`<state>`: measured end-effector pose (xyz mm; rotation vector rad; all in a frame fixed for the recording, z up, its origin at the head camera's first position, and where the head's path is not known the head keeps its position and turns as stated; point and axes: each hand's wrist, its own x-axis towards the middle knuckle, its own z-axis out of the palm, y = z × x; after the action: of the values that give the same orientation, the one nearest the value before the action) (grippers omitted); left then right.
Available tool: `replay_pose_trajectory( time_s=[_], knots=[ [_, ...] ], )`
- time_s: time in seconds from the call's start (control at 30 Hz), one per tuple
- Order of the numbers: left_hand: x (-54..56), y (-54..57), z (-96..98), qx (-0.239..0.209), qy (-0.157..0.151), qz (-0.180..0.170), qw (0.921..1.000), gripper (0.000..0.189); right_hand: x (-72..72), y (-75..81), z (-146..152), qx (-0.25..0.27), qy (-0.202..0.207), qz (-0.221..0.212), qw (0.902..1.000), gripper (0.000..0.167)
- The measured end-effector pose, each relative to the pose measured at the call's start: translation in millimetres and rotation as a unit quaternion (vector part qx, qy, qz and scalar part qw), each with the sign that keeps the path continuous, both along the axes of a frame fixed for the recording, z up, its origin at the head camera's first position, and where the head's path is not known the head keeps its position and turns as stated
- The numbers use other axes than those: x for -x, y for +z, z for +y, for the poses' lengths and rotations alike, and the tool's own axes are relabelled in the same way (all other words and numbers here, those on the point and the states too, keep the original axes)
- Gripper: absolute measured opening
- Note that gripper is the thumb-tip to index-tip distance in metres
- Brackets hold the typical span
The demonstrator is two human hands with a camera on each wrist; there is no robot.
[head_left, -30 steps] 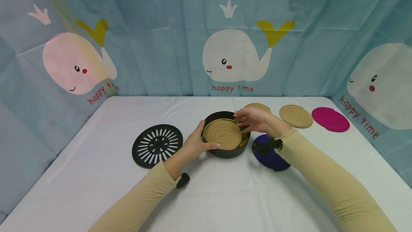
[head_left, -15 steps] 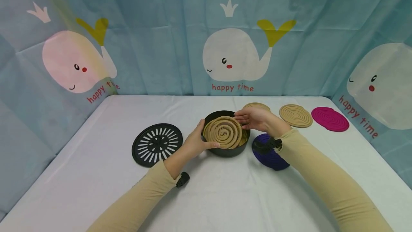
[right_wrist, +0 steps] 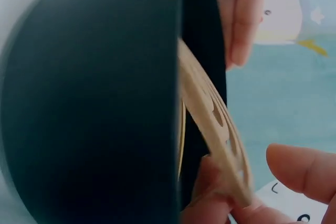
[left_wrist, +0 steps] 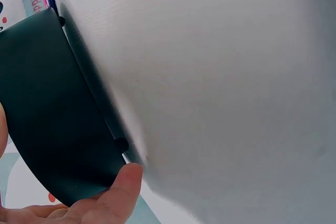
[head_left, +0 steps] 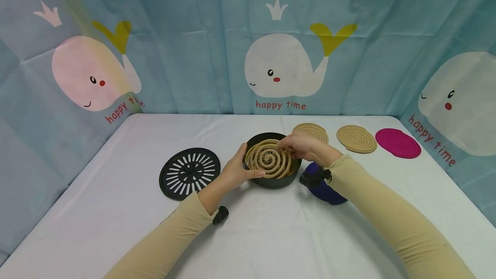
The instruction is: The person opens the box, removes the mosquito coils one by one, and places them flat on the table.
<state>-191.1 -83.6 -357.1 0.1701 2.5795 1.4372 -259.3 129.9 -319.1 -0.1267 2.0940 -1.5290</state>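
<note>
A round black tin (head_left: pixel 275 183) stands mid-table. My left hand (head_left: pixel 234 169) grips its left wall, thumb at the near rim. In the left wrist view, fingers (left_wrist: pixel 116 195) hold the lower end of the tin's dark side. Inside the tin lies a tan mosquito coil (head_left: pixel 268 158), with gaps between its spiral turns. At the coil's right edge is my right hand (head_left: pixel 306 146), fingers bent over the rim. The right wrist view shows the coil (right_wrist: pixel 212 124) tilted out past the rim, fingertips behind its edge and the thumb (right_wrist: pixel 299 169) a little apart from it.
Left of the tin lies a black slotted lid (head_left: pixel 190 175). Behind and to the right lie two tan mosquito coils, one nearer (head_left: pixel 314 131) and one farther right (head_left: pixel 356 138), then a magenta coil (head_left: pixel 398 143). A dark blue coil (head_left: pixel 327 192) sits partly under my right wrist.
Gaps have opened between the turns of the tan coil in the tin. My right fingers have moved inward and curled at its right edge. The left hand keeps its hold.
</note>
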Motion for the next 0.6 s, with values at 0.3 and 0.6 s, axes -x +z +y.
replay_pose_trajectory(
  time_s=[0.3,0.6],
  knots=[
    [1.0,-0.4,-0.4,0.003,-0.003,0.000,1.0000,0.105,1.2,5.9,-12.7,-0.171,0.011,0.055,0.9837,0.022],
    [1.6,-0.7,0.2,0.008,-0.002,0.001,1.0000,0.104,1.5,5.2,-24.8,-0.268,0.040,0.105,0.9567,0.033]
  ],
)
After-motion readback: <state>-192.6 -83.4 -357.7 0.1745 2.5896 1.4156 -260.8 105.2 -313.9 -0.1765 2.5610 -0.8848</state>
